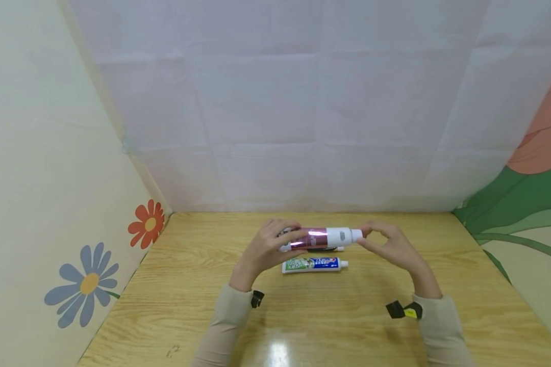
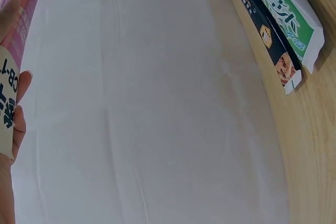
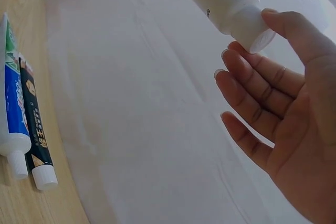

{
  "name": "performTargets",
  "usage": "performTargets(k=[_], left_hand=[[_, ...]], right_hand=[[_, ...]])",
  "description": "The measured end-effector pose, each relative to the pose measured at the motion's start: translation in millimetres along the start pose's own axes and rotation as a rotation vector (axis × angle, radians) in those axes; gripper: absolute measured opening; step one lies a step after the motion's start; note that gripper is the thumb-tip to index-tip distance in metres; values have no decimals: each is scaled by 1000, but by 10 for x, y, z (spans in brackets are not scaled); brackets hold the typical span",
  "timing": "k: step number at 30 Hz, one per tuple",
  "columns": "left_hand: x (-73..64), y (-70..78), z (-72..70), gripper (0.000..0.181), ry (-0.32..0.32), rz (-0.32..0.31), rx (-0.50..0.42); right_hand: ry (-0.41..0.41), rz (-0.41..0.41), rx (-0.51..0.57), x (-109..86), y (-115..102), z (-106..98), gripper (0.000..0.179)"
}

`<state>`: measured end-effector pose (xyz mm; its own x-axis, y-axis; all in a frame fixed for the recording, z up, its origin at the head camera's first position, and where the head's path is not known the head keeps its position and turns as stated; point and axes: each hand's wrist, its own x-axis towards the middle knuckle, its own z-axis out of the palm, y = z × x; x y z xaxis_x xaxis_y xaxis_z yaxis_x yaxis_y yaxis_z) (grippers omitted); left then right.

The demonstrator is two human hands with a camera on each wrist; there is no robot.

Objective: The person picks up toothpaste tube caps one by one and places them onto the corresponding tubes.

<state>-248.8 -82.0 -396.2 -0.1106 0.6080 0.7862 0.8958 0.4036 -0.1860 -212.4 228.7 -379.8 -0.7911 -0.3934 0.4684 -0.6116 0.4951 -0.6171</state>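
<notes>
A pink and white toothpaste tube (image 1: 337, 236) is held level above the table, its white cap (image 1: 356, 234) pointing right. My left hand (image 1: 271, 243) grips the tube around its crimped end, thumb below and fingers over it. At the other end, my right hand (image 1: 397, 247) pinches the cap between thumb and index finger. The right wrist view shows the thumb on one side of this cap (image 3: 254, 31) and the other fingers spread apart from it. Printed lettering shows on the held tube (image 2: 9, 85) in the left wrist view.
On the wooden table (image 1: 188, 285) lies a green and blue toothpaste tube (image 1: 312, 264), below the held one. Just behind it is a black toothpaste tube (image 3: 34, 114), partly hidden in the head view. A white sheet (image 1: 266, 112) hangs along the far edge; flowered panels flank the sides.
</notes>
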Motion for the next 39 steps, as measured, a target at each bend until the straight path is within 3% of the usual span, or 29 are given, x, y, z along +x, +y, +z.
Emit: performTargets(k=[4, 12, 30, 39], left_hand=[[-1, 5, 0, 54, -4, 5, 8], [0, 7, 11, 50, 0, 15, 25], [11, 20, 16, 51, 27, 33, 51], [14, 13, 0, 51, 47, 22, 47]], right_hand=[[5, 9, -12, -2, 94, 14, 11], [5, 0, -11, 6, 59, 28, 9], [-17, -5, 21, -11, 164, 35, 16], [-25, 19, -20, -11, 104, 32, 7]])
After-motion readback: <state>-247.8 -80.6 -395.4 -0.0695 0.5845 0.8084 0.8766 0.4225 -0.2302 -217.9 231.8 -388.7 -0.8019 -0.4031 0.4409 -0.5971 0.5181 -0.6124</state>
